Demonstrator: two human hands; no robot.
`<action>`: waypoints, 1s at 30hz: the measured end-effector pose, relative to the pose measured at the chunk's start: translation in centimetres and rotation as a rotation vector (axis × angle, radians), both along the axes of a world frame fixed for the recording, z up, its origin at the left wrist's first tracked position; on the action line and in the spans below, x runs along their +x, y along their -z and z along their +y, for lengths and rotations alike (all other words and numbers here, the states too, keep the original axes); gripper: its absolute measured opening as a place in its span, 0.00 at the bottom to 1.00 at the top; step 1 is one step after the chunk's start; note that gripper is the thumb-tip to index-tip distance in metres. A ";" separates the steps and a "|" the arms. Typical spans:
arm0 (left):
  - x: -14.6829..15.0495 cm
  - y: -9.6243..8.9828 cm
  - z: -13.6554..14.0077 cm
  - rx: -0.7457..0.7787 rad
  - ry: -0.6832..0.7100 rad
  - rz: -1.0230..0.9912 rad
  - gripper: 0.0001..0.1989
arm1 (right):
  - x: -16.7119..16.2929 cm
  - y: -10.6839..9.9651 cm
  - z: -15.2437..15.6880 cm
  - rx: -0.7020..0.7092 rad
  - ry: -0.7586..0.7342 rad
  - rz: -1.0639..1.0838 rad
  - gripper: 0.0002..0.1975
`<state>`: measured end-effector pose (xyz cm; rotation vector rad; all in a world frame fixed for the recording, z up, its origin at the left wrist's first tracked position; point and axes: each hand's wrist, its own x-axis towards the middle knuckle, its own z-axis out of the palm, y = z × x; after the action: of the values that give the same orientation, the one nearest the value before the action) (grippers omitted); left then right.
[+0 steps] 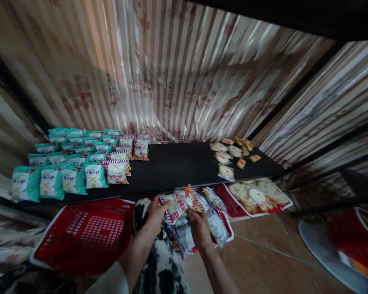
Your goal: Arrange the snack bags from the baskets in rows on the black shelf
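Observation:
In the head view, a snack bag [179, 207] with white, red and orange print and striped edges is held over a full red basket. My left hand [156, 214] grips its left side, thumb on the front. The lower right corner of the bag is in my right hand [200, 228], whose fingertips are partly hidden. Beneath lie several similar snack bags [217, 226] in the red basket [230, 228]. On the black shelf [178, 163] ahead, more striped snack bags [116, 171] stand beside rows of teal snack bags [73, 178].
An unfilled red basket [95, 224] sits at lower left. To the right, another red basket [248, 212] holds round wrapped pastries [257, 196]. Small yellow packets [241, 163] and round wrapped pastries lie at the shelf's right end. Black posts [306, 77] frame the shelf.

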<state>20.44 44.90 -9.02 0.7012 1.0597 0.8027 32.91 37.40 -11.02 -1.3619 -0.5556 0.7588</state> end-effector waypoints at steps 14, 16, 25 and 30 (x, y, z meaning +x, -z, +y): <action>-5.4 -5.9 5.9 0.563 0.322 0.468 0.27 | 2.2 -2.5 2.1 -0.005 0.057 -0.030 0.18; -6.2 -7.3 6.2 0.717 0.414 0.637 0.26 | 1.7 -4.4 2.6 -0.041 -0.022 -0.225 0.19; -7.3 -10.6 6.9 0.999 0.589 0.743 0.27 | -2.1 -7.4 5.8 -0.086 -0.421 -0.638 0.22; -8.1 -11.5 7.8 1.072 0.693 0.870 0.28 | -2.9 -7.2 6.8 -0.103 -0.591 -0.684 0.25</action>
<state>12.32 52.67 2.44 2.3324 0.9470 0.3737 30.01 44.18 -3.80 -1.5655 -1.5223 0.7810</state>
